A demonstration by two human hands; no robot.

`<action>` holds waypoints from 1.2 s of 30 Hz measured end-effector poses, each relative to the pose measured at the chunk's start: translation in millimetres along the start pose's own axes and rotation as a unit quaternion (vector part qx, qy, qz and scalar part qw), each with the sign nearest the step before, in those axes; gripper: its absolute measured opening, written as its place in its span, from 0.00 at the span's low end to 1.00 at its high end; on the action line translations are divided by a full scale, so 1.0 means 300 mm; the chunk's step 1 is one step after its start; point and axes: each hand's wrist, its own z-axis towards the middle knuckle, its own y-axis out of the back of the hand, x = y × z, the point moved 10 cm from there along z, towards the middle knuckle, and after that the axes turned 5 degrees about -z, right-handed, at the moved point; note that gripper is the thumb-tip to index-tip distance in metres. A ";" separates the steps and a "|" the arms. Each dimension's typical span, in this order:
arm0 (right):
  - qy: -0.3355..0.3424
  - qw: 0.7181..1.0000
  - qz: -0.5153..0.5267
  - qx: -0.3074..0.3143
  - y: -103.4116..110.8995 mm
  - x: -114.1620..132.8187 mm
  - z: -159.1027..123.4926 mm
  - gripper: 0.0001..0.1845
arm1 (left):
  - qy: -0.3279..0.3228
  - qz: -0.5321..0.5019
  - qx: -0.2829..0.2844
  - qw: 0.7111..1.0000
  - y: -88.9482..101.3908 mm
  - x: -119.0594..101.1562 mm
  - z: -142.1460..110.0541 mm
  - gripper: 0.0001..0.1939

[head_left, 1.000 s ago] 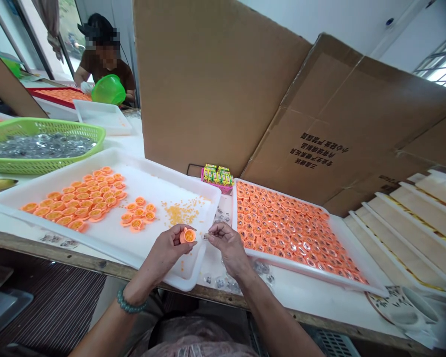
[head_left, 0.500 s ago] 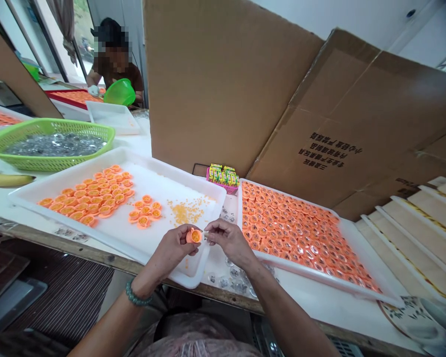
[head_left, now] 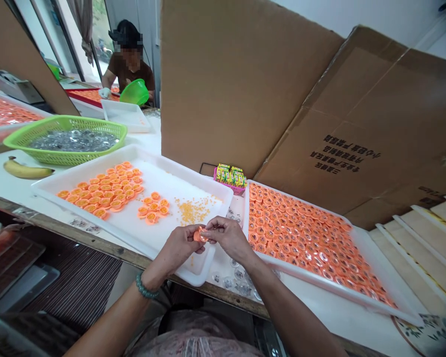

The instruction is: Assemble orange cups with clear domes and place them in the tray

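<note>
Between the fingers of my left hand (head_left: 181, 244) is a small orange plastic cup (head_left: 197, 235), held just above the near right corner of a white tray (head_left: 163, 237). My right hand (head_left: 227, 239) pinches a small clear plastic cover (head_left: 203, 237) against the cup's open face; fingers partly hide both pieces. In the white tray lie many orange cups (head_left: 107, 191) with yellow insides, a smaller cluster of cups (head_left: 153, 207), and scattered yellow beads (head_left: 193, 210). Loose clear covers (head_left: 240, 277) lie on the table under my right wrist.
At right, a second white tray (head_left: 297, 273) holds rows of covered orange cups. A pink basket (head_left: 235, 189) of small packets stands against the cardboard wall (head_left: 238, 89). To the left are a green basket (head_left: 69, 159) of clear pieces and a banana (head_left: 27, 171). A co-worker (head_left: 130, 64) sits beyond.
My right hand has brought the clear cover from beside the cup onto its face, and the cup has turned in my left fingers. The view has swung slightly left.
</note>
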 end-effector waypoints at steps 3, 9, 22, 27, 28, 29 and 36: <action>-0.006 1.000 0.006 -0.015 -0.002 -0.004 -0.003 0.14 | -0.012 0.008 -0.005 1.000 0.004 -0.007 -0.003 0.16; -0.005 0.998 0.035 -0.043 -0.013 -0.017 -0.023 0.13 | -0.030 0.011 0.002 0.999 -0.002 -0.026 -0.016 0.20; 0.037 0.998 -0.025 -0.038 -0.014 -0.005 -0.063 0.10 | 0.003 0.002 -0.014 1.000 0.006 -0.023 -0.018 0.39; 0.029 0.998 0.006 -0.049 0.000 -0.018 -0.062 0.12 | 0.024 0.030 -0.011 0.999 -0.016 -0.040 -0.033 0.40; 0.023 0.999 0.012 -0.039 0.002 -0.025 -0.061 0.13 | 0.028 0.034 -0.017 0.999 -0.018 -0.037 -0.036 0.40; 0.017 0.999 0.013 -0.025 0.003 -0.031 -0.060 0.15 | 0.029 0.037 -0.030 0.998 -0.014 -0.035 -0.038 0.40; 0.091 0.986 -0.123 -0.062 0.045 -0.031 -0.077 0.13 | 0.052 0.086 -0.043 0.994 -0.002 0.027 -0.020 0.49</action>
